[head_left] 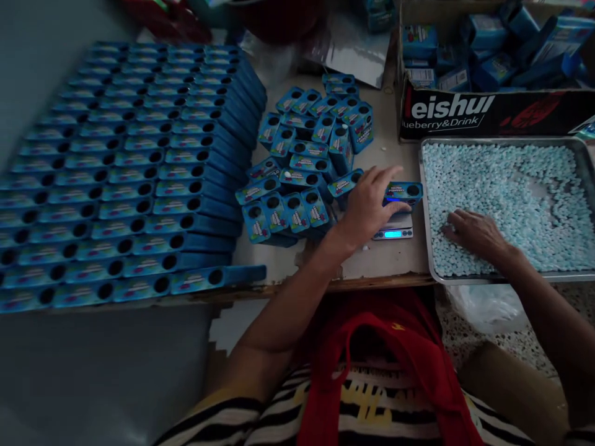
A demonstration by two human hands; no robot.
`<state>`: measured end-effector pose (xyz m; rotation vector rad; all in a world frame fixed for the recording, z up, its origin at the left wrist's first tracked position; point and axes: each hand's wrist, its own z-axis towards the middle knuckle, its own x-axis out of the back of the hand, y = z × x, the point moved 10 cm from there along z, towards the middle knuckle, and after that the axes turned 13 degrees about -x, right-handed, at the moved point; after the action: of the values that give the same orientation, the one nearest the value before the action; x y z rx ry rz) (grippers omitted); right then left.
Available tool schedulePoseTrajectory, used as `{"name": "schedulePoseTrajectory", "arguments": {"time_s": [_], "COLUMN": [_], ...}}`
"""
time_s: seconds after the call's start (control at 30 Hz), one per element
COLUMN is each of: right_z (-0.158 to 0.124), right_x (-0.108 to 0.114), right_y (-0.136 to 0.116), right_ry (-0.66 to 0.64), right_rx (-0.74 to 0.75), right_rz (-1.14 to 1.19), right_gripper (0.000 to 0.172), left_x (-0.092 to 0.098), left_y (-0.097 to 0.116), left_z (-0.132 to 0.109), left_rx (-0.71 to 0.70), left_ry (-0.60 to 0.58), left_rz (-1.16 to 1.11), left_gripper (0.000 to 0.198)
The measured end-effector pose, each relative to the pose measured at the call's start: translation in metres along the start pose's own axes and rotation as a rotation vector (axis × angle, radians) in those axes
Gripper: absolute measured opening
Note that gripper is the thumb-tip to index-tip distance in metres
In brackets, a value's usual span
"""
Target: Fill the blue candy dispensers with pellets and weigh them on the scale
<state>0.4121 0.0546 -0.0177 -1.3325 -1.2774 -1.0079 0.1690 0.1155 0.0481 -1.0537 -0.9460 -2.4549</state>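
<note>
My left hand [372, 201] is at a small blue candy box [405, 189] standing on a little digital scale [393, 234] with a lit blue display. Its thumb lies along the box's near side and the fingers reach over the far side; the palm hides the box's left end. My right hand [476, 234] is down in a metal tray [432, 272] of small pale blue and white candies [502, 186]. Its fingers curl into them, and the fingertips are partly hidden.
Left of the scale stand several loose blue boxes [309, 148] with round holes in their tops. Long, tight rows of similar boxes [139, 179] fill the table's left side. Behind the tray is a black carton [493, 114] of more blue boxes. The table's front edge [372, 284] runs before me.
</note>
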Motion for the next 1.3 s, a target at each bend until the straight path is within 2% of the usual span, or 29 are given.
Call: {"name": "schedulePoseTrajectory", "arguments": {"time_s": [0.07,0.17,0.23,0.3,0.4,0.5,0.57,0.67,0.8,0.93,1.0,1.07,1.17,1.23,1.3], "right_z": [0.006,0.008,0.011,0.014,0.014,0.02,0.029,0.043,0.056,0.055,0.051,0.047,0.042,0.042,0.043], "right_x": [0.008,0.013,0.018,0.026,0.029,0.021,0.02,0.03,0.042,0.045,0.043,0.041,0.047,0.047,0.036], "right_y": [0.028,0.075,0.088,0.093,0.096,0.082,0.065,0.042,0.025,0.016,0.011,0.009,0.014,0.019,0.02], "right_ry": [0.032,0.064,0.032,0.025,0.052,0.022,-0.009,-0.023,0.007,0.045,-0.009,-0.092,-0.103,-0.136,-0.244], "right_rx": [-0.208,-0.466,-0.482,-0.453,-0.483,-0.471,-0.37,-0.249,-0.295,-0.435,-0.458,-0.445,-0.4,-0.418,-0.488], "right_rz": [0.313,0.883,1.074,1.124,1.183,1.334,1.499,1.644,1.596,1.427,1.23,0.92,0.515,0.5,0.746], "right_gripper": [0.028,0.036,0.04,0.045,0.055,0.046,0.041,0.04,0.045,0.046,0.042,0.035,0.021,0.016,0.022], "left_x": [0.024,0.052,0.061,0.065,0.073,0.073,0.062,0.034,0.001,-0.004,0.0,0.005,0.009,0.01,0.009], "left_y": [0.013,0.029,0.036,0.038,0.038,0.031,0.019,0.001,-0.014,-0.018,-0.021,-0.023,-0.023,-0.021,-0.021], "left_z": [-0.024,-0.071,-0.097,-0.11,-0.106,-0.082,-0.066,-0.052,-0.05,-0.053,-0.055,-0.058,-0.06,-0.059,-0.059], "left_rx": [-0.043,-0.073,-0.072,-0.05,-0.028,-0.03,-0.005,0.057,0.111,0.113,0.122,0.138,0.15,0.153,0.161], "left_ry": [0.079,0.145,0.152,0.154,0.213,0.272,0.284,0.305,0.322,0.292,0.281,0.276,0.271,0.262,0.254], "left_rz": [0.057,0.124,0.155,0.203,0.267,0.19,0.063,-0.154,-0.364,-0.422,-0.408,-0.387,-0.37,-0.364,-0.359], "left_gripper": [0.048,0.023,0.01,0.008,0.013,0.024,0.032,0.049,0.064,0.065,0.064,0.063,0.063,0.063,0.064]}}
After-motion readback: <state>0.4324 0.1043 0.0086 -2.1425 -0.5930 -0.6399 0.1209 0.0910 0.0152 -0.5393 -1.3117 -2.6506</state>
